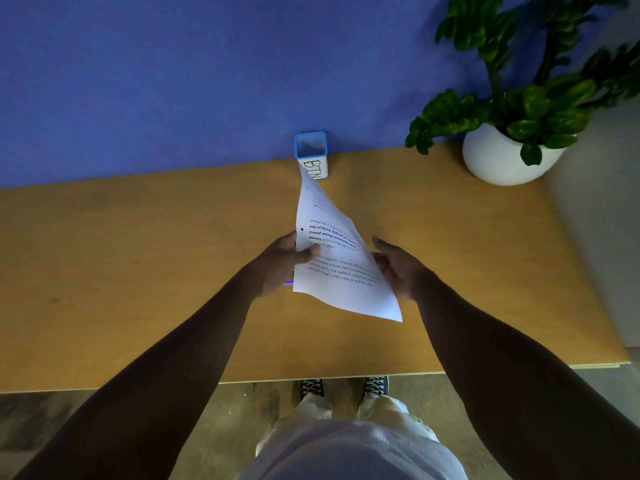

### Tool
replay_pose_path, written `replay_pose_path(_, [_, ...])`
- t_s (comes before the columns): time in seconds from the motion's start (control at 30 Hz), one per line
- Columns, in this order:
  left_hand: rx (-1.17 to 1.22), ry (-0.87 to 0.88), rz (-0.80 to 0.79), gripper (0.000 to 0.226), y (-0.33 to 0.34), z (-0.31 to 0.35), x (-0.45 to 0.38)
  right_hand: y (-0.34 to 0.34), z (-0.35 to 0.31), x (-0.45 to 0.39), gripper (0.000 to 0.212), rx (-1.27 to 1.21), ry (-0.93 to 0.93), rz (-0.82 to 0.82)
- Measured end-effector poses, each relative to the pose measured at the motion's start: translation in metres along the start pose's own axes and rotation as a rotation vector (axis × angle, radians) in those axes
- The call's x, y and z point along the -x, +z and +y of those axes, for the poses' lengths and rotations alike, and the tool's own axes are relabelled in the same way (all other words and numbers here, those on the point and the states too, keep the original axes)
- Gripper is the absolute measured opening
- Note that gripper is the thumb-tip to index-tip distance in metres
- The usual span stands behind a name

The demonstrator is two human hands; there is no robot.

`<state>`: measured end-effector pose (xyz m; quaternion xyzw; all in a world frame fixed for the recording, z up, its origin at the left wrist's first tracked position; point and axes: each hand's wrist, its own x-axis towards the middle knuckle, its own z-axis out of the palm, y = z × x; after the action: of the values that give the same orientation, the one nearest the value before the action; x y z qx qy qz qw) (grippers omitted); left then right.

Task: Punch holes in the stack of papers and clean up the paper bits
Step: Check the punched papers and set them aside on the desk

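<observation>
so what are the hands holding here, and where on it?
The left hand pinches the papers at the left edge, thumb on top. The right hand is open at the right edge, touching or nearly so; no clear grip.

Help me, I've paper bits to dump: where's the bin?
Head view: the bin stands at the table's far edge against the blue wall, left of the potted plant.

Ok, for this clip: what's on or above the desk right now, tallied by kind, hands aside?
Printed papers, held above the desk in the left hand: 1 stack
Blue container labelled BIN: 1
Potted plant in a white pot: 1
Small purple object, mostly hidden under the papers: 1
Total: 4
</observation>
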<state>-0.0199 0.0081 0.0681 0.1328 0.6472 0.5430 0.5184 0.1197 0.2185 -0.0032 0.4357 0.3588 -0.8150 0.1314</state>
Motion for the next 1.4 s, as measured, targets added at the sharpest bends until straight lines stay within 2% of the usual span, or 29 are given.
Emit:
replay_pose_path(0.13, [-0.016,-0.017,-0.01,0.04,-0.011,0.0,0.001,0.004,-0.012,0.0,0.014,-0.042,-0.217,0.039])
replay_pose_path(0.23, [-0.058,-0.012,0.007,0.035,-0.019,0.002,-0.001,0.003,-0.021,0.003,0.022,0.043,-0.359,0.105])
replay_pose_path(0.37, [-0.069,0.018,0.116,0.029,-0.025,0.01,-0.009,0.005,-0.029,0.007,0.019,0.131,-0.489,0.166])
replay_pose_path(0.7, [-0.008,0.178,0.453,0.026,-0.021,0.033,-0.029,0.021,-0.057,0.019,0.014,0.17,-0.692,0.241])
replay_pose_path(0.83, [0.028,0.179,0.504,0.026,-0.028,0.046,-0.033,0.022,-0.065,0.022,0.014,0.172,-0.726,0.234])
replay_pose_path(0.93, [0.057,0.174,0.502,0.027,-0.033,0.053,-0.036,0.022,-0.067,0.022,0.014,0.156,-0.743,0.234])
replay_pose_path(1.07, [0.052,0.164,0.427,0.018,-0.036,0.048,-0.037,0.021,-0.069,0.022,0.013,0.135,-0.745,0.253])
replay_pose_path(1.3, [-0.02,0.121,0.261,0.054,-0.042,0.029,-0.037,0.015,-0.071,0.022,0.013,0.124,-0.722,0.298])
replay_pose_path(1.4, [-0.031,0.111,0.22,0.06,-0.042,0.028,-0.038,0.013,-0.07,0.022,0.013,0.109,-0.71,0.302])
